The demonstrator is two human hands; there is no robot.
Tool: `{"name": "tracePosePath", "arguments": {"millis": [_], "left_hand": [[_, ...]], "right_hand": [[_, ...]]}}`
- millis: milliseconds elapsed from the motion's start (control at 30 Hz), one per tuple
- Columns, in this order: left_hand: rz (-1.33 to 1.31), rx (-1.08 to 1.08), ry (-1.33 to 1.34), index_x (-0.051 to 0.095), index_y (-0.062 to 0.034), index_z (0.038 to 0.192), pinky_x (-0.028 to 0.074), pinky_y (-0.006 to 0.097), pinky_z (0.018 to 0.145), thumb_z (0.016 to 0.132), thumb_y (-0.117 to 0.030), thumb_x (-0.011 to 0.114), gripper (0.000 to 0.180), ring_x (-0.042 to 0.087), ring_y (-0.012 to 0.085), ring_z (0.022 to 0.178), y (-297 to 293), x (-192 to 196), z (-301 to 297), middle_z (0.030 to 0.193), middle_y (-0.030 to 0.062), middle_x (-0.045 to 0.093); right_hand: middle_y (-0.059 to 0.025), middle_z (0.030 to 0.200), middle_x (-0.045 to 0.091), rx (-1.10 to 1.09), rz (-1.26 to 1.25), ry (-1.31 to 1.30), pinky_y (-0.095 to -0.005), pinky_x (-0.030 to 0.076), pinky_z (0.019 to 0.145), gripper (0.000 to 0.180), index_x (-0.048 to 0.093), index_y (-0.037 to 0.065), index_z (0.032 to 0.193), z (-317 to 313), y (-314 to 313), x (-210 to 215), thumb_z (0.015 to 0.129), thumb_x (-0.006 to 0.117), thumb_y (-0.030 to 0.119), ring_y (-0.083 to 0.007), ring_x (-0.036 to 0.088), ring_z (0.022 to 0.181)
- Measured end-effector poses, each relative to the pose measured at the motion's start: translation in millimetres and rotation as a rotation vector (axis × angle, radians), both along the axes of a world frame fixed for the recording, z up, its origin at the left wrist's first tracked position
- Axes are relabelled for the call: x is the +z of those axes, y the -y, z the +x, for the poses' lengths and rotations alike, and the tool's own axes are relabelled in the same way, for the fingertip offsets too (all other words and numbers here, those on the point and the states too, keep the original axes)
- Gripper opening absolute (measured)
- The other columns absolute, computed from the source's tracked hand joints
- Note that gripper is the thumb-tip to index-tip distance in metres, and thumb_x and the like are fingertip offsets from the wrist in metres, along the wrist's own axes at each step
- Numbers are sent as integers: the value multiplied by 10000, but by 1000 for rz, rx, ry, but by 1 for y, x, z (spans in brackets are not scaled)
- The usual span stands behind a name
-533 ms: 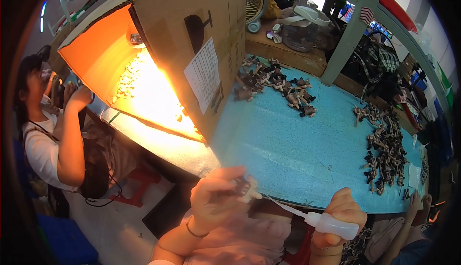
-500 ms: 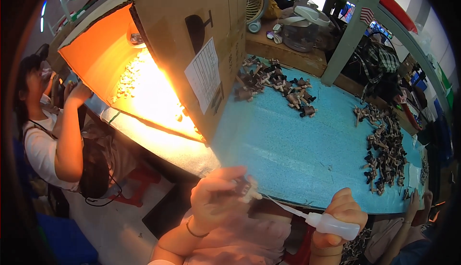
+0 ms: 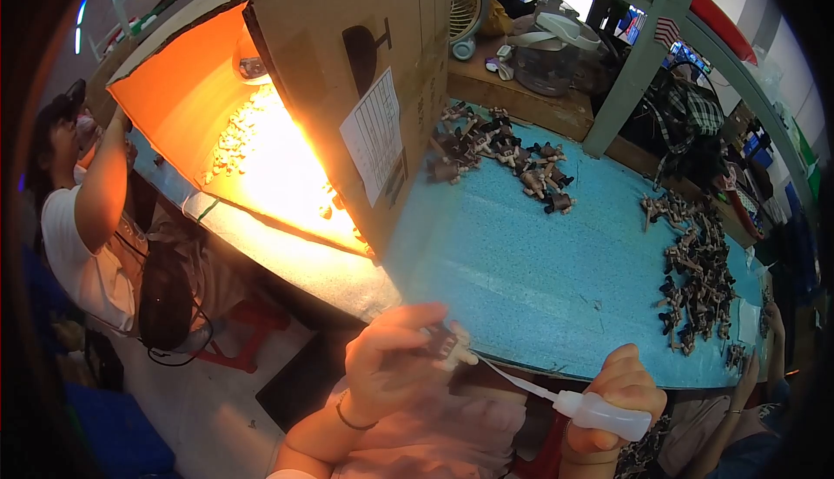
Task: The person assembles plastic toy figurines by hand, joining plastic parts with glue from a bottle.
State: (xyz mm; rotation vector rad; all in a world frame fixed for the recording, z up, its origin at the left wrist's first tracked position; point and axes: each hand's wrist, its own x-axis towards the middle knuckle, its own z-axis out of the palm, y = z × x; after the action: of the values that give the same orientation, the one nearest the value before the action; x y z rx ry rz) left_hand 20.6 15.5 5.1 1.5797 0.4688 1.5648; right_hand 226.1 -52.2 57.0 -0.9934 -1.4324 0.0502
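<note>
My left hand [image 3: 387,353] pinches a small toy figure [image 3: 449,346] with a dark body and pale limbs, just off the table's near edge. Wrapped in the fingers of my right hand [image 3: 621,388] is a white squeeze bottle [image 3: 601,416]. Its long thin nozzle [image 3: 512,379] points left, and the tip meets or nearly meets the figure; I cannot tell whether they touch. A pile of similar figures [image 3: 508,158] lies at the back of the blue table [image 3: 512,262]. Another, larger pile of figures [image 3: 695,270] spreads along the right side.
A cardboard box [image 3: 373,27], brightly lit inside by a lamp [image 3: 252,66], stands on the left with small pieces in it. A grey metal post [image 3: 643,62] rises at the back right. One person [image 3: 95,227] sits at left; another person's hand [image 3: 747,379] shows at right.
My hands, the figure and the bottle stay almost in place, the bottle shifting very slightly. At left, the other person's arm has moved up along the box; at right, another person's hands have shifted.
</note>
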Motion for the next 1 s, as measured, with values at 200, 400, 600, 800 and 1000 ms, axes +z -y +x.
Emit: {"name": "tracePosePath", "arguments": {"millis": [200,400,600,800,1000], "left_hand": [[126,119,-189,460,-42,988,451,381,894,721,-26,734,383,556,294,1065,-1,-3,-5,1114,229,573],[98,147,-108,518,-19,960,464,405,854,694,21,702,326,569,346,1040,1,-1,-2,1086,239,594],[128,149,-218,454,-43,970,451,401,907,699,54,703,380,540,308,1083,-1,0,-6,1090,219,581],[92,124,-172,457,-35,975,455,367,873,742,28,685,333,562,264,1027,0,-2,-7,1123,228,560],[-75,156,15,461,-1,1010,505,286,763,747,91,631,326,610,189,886,6,-11,-14,1137,250,551]], "right_hand": [[25,637,415,2,-6,-31,-292,301,589,536,413,109,829,-2,2,2,758,586,612,-109,402,540],[26,638,418,0,0,11,-298,306,586,538,423,108,817,-4,3,3,746,596,612,-114,403,538],[22,629,414,-35,41,67,-301,300,570,540,422,100,815,0,3,-2,755,584,611,-116,395,525],[1,646,452,81,-8,-35,-306,344,587,526,406,74,879,12,-10,2,793,593,558,-115,433,562],[-81,851,602,33,-419,-500,-282,437,770,282,465,11,1068,60,-88,-30,867,571,179,-156,563,786]]}}
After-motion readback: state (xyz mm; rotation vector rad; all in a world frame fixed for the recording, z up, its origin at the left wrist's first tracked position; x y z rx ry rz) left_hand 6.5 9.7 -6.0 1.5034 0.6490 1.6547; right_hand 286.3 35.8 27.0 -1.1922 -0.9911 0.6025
